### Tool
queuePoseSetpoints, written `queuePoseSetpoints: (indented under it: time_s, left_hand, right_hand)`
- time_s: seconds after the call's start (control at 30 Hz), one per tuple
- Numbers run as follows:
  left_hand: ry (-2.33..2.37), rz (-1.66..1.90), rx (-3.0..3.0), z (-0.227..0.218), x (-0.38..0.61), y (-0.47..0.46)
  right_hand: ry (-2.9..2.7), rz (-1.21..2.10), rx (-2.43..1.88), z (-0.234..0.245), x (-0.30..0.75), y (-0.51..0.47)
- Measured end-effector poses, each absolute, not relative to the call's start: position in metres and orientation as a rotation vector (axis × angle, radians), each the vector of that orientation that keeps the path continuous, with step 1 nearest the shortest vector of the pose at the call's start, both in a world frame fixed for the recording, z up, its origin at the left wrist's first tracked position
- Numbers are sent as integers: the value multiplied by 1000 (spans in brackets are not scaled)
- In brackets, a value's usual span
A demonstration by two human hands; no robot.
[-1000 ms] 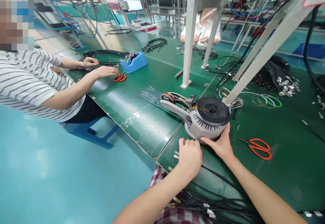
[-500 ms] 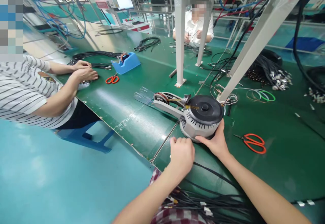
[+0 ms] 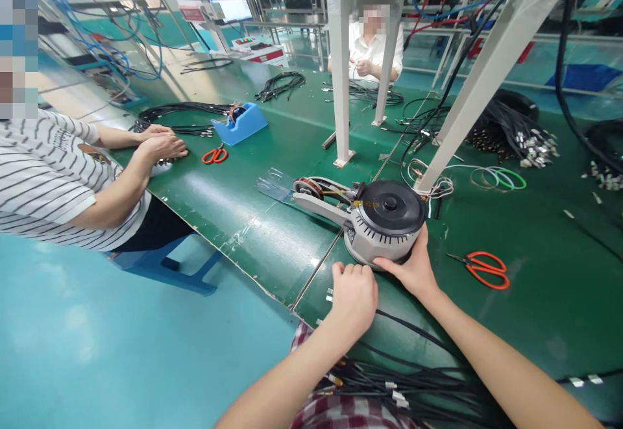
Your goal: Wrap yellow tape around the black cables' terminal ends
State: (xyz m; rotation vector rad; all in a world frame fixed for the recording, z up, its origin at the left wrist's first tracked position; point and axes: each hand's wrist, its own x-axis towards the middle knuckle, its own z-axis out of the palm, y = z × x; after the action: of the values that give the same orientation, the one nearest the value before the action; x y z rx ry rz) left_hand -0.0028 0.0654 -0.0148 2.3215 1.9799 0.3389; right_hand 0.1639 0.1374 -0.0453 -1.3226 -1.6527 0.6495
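A grey tape dispenser machine (image 3: 377, 221) with a round black lid stands on the green table (image 3: 272, 156) in front of me. My right hand (image 3: 413, 268) grips its near right side, thumb along the base and fingers round the housing. My left hand (image 3: 354, 294) rests on the table just left of the machine's base, fingers curled into a fist; what they hold, if anything, is hidden. Several black cables (image 3: 409, 383) lie across my lap at the table's near edge.
Orange scissors (image 3: 481, 268) lie right of the machine. A person in a striped shirt (image 3: 53, 176) sits at left, hands near a blue tape holder (image 3: 241, 122) and other scissors (image 3: 215, 154). Another person (image 3: 372, 46) works at the far side. White frame legs (image 3: 339, 65) and cable bundles (image 3: 516, 134) stand behind.
My left hand has shifted slightly right, closer to the machine's base. My right hand stays on the machine. The striped-shirt person's hands drew back toward themselves.
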Motion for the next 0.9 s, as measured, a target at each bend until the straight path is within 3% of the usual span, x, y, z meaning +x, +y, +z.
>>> queuePoseSetpoints:
  time_s: [0.27,0.53,0.9]
  left_hand:
    - [2093,324,2353,-10,-43,77]
    - [2009,385,2299,-25,3,61]
    - [2158,383,2263,-19,-22,72]
  right_hand:
    - [-1643,670,-1313,-44,165,136]
    - [-1647,645,-1305,-47,164,138]
    - [-1637,672,-1309,-44,164,137]
